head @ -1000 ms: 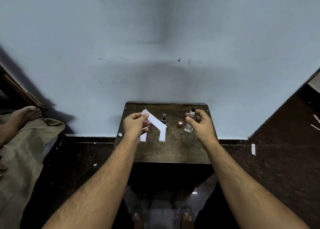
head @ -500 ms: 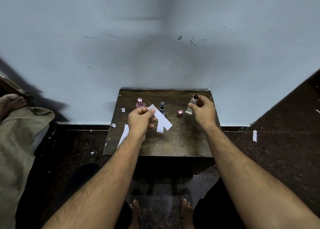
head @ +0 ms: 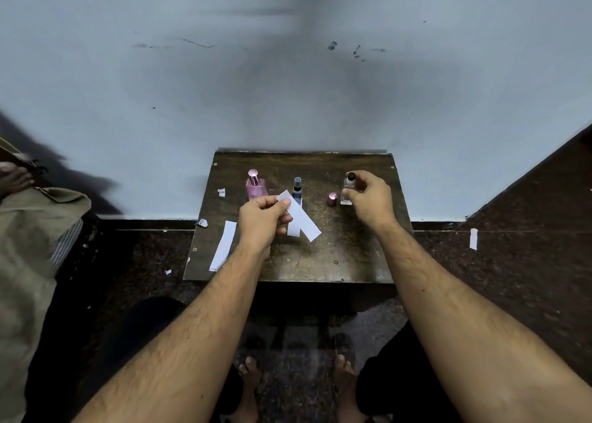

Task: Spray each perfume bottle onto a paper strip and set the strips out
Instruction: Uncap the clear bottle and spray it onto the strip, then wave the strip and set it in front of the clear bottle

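Left hand (head: 262,221): pinches paper strip (head: 302,219) above table (head: 320,262) centre.
Right hand (head: 368,198): fingers curled round clear bottle (head: 348,189), far right.
Handling: glass likely slippery, fragile; grip body. Strip light, floppy; hold one end.

Grey-blue wall (head: 288,86) beyond both grips, scuffed. Dark speckled floor (head: 512,262) below. Olive cloth (head: 28,230) far left of left grip.

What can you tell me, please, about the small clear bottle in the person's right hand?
The clear bottle is small, squarish and glass-looking, with a black spray top and no cap on. It stands upright at the right side of the dark wooden table; whether its base touches the top is unclear. The right hand holds it from the right, fingers curled around it. A pink cap sits just left, apart.
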`<state>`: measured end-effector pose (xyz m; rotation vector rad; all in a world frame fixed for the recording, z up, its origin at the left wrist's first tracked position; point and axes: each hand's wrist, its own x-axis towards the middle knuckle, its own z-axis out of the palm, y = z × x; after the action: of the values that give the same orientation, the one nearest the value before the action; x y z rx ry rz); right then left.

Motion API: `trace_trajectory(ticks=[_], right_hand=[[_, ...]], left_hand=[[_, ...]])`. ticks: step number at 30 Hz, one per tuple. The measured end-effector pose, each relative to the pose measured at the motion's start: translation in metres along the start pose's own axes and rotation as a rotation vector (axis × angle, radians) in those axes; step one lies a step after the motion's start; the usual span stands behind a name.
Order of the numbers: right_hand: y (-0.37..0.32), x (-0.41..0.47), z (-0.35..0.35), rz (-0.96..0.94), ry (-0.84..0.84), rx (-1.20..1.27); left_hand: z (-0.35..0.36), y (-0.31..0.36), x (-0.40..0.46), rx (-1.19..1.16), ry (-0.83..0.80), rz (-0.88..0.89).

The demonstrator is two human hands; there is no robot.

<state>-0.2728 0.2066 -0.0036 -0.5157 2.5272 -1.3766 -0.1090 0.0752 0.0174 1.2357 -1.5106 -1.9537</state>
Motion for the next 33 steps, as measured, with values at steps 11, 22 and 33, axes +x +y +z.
trace_trajectory(ticks=[11, 22, 33], right_hand=[[0.004, -0.001, -0.003, 0.006, -0.039, -0.053], [-0.010, -0.014, -0.020, -0.039, 0.225, -0.124], [-0.098, -0.046, -0.049, -0.049, -0.402, 0.183]], left_hand=[[-0.003, 0.002, 0.003, -0.142, -0.039, -0.179], [-0.008, 0.018, -0.007, -0.115, -0.053, -0.169], [-0.007, 0.069, -0.043, 0.129, -0.167, 0.082]])
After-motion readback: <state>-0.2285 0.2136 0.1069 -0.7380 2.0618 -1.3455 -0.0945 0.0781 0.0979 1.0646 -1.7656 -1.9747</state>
